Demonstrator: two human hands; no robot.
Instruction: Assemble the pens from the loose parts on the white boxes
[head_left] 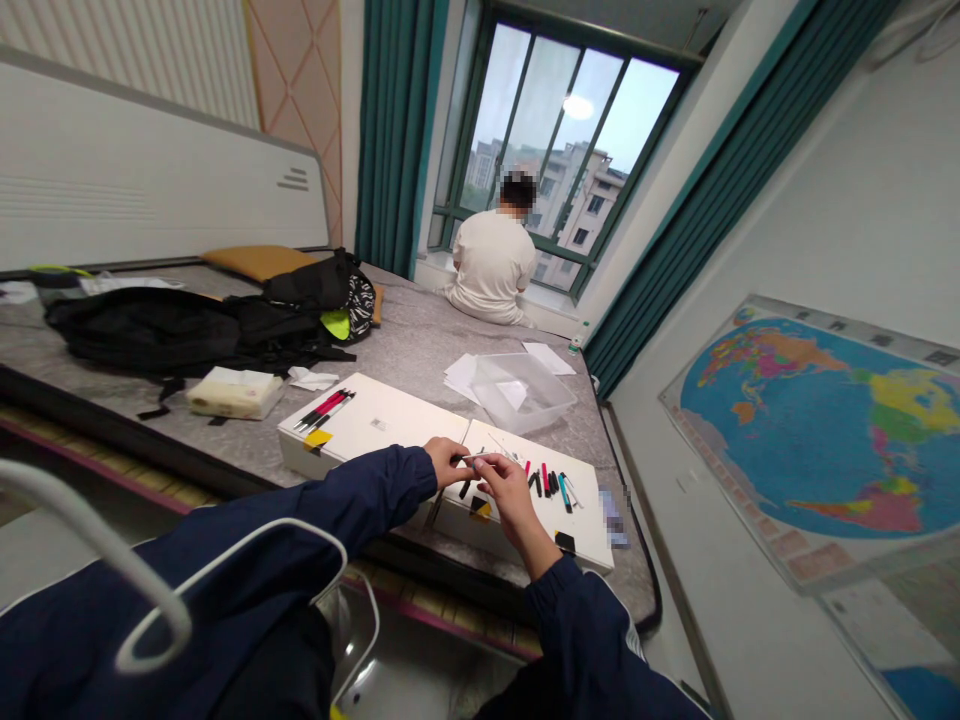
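Note:
Over the front edge of two white boxes, my left hand (448,462) and my right hand (506,488) meet with closed fingertips. Between them is a thin, light pen part (474,457); its exact shape is too small to make out, and my fingers cover much of it. On the right-hand white box (585,520), just beyond my right hand, lie several loose red, black and teal pen pieces (553,483) and small clear or white bits. Several red and black pens (326,410) lie side by side on the left-hand white box (397,425).
Behind the boxes, a clear plastic bin (559,395) stands beside white paper sheets (459,375). A tissue pack (234,392) and black backpack (180,325) lie leftward on the grey mattress (409,340). Another person (493,262) sits by the window. A white cable (300,522) crosses my left sleeve.

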